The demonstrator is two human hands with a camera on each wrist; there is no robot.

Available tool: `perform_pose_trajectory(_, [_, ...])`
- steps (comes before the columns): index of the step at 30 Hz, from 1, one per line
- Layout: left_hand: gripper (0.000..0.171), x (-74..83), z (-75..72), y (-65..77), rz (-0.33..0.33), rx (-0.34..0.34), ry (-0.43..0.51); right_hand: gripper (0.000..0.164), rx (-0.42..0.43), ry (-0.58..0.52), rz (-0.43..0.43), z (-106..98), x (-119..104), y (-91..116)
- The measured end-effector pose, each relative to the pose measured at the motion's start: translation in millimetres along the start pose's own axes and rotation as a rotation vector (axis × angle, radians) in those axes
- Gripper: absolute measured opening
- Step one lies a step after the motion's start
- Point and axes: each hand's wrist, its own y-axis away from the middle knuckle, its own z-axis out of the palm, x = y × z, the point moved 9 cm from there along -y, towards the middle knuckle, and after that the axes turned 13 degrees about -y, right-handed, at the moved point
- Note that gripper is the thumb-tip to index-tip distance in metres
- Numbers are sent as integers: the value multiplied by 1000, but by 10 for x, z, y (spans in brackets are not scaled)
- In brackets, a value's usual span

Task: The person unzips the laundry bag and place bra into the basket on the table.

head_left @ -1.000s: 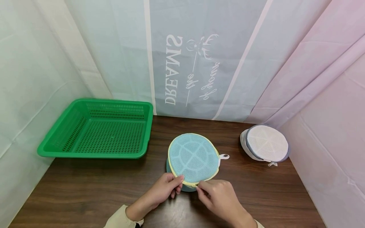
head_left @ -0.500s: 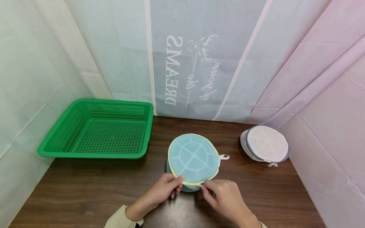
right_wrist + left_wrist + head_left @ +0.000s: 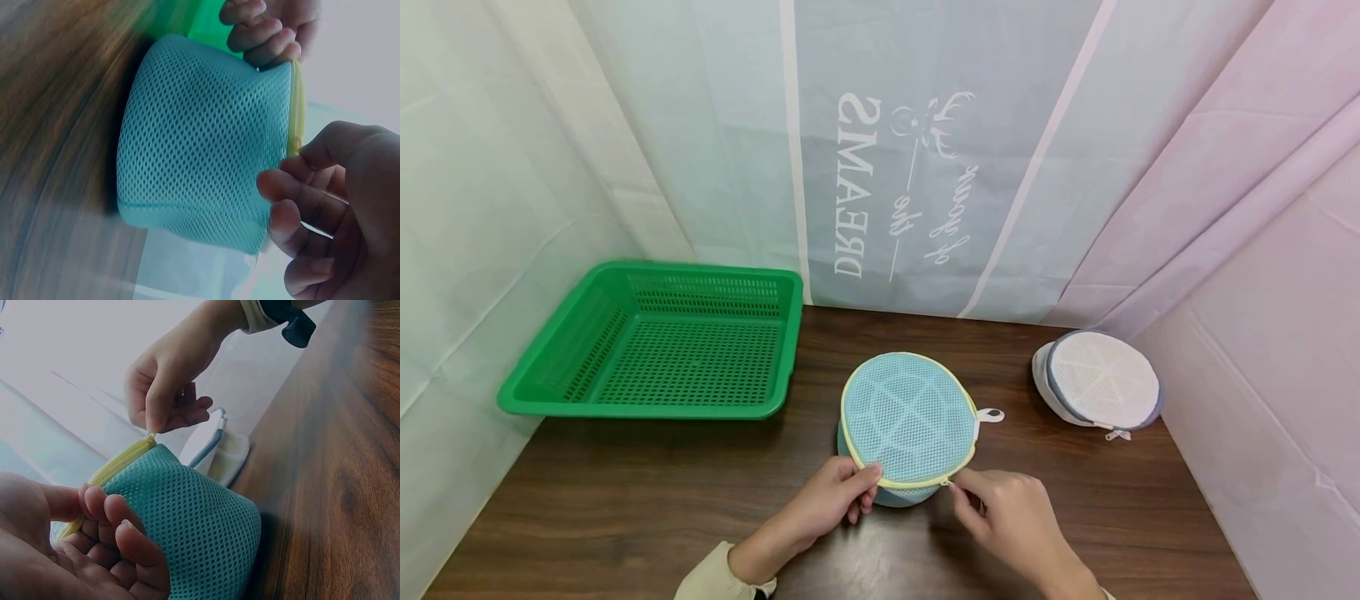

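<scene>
A round blue mesh laundry bag (image 3: pixel 910 412) with a yellow zipper edge stands on the table, its flat top facing up and a white loop (image 3: pixel 991 415) on its right side. My left hand (image 3: pixel 833 493) pinches the yellow rim at the front left, thumb on top. At the front right, my right hand (image 3: pixel 1011 512) pinches the zipper pull (image 3: pixel 947 482) between thumb and index finger. The left wrist view shows the yellow zipper band (image 3: pixel 122 461) running between both hands. In the right wrist view the bag's mesh side (image 3: pixel 200 137) looks full-shaped.
A green plastic basket (image 3: pixel 658 408) with slotted walls stands at the back left. A white round mesh bag (image 3: pixel 1103 377) with a grey-blue rim sits at the back right, by the pink-lit curtain wall (image 3: pixel 1262 333). Dark brown wood-grain table (image 3: pixel 625 508) lies under everything.
My right hand has moved right along the front of the rim, drawing the zipper pull with it. My left hand and the bag have stayed in place.
</scene>
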Motion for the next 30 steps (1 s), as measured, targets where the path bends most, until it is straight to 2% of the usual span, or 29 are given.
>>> perform_pose_trajectory(20, [35, 21, 15, 18, -5, -21, 2, 34, 94, 114, 86, -233, 286, 49])
perform_pose_trajectory(30, [37, 23, 39, 19, -1, -22, -7, 28, 126, 156, 157, -259, 399, 38])
